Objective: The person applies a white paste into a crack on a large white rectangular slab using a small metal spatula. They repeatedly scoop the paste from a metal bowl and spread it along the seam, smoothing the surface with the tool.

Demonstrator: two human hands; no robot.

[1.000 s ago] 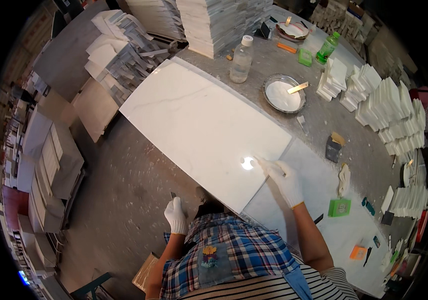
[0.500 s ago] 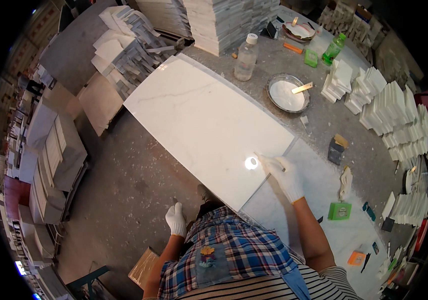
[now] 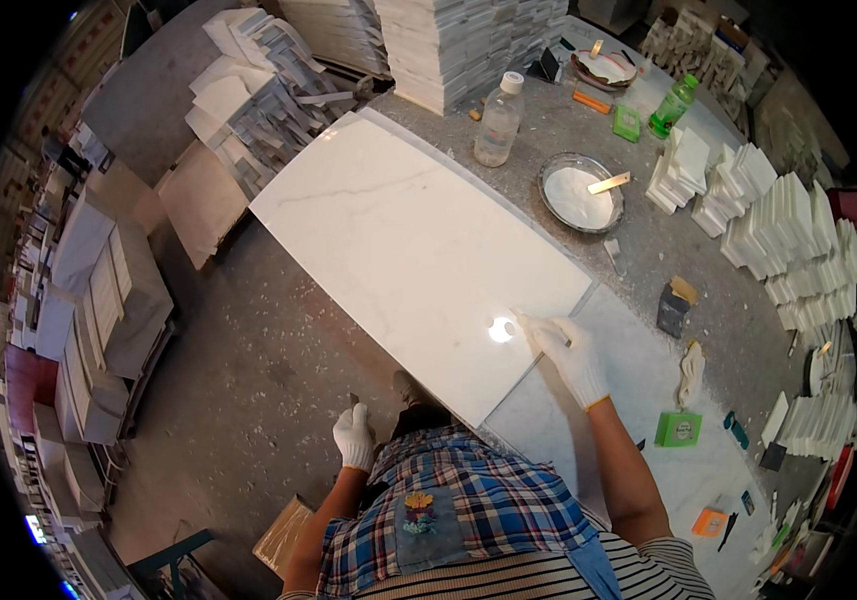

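Note:
A white slab with faint grey veins [image 3: 369, 220] lies lengthwise on the worktable. At its near right end my right hand [image 3: 574, 358], in a white knitted glove, reaches its stretched fingers onto the polished face beside a bright light reflection. Nothing shows in those fingers. Lower down and off the table, my left hand [image 3: 354, 440], gloved too, is closed in front of my checked apron [image 3: 469, 500]. A small dark tip shows above its fingers, too small to name.
Beyond the slab stand a clear bottle [image 3: 499, 120] and a bowl of white paste [image 3: 577, 195] with a spreader. Stacked white tiles [image 3: 789, 225] line the table's right side. A green box [image 3: 679, 429] and an orange box [image 3: 711, 521] lie nearer. Stone slabs [image 3: 119, 310] stand left.
My left hand has turned slightly, and a small dark tip now shows above its fingers. My right hand stays in nearly the same place on the slab.

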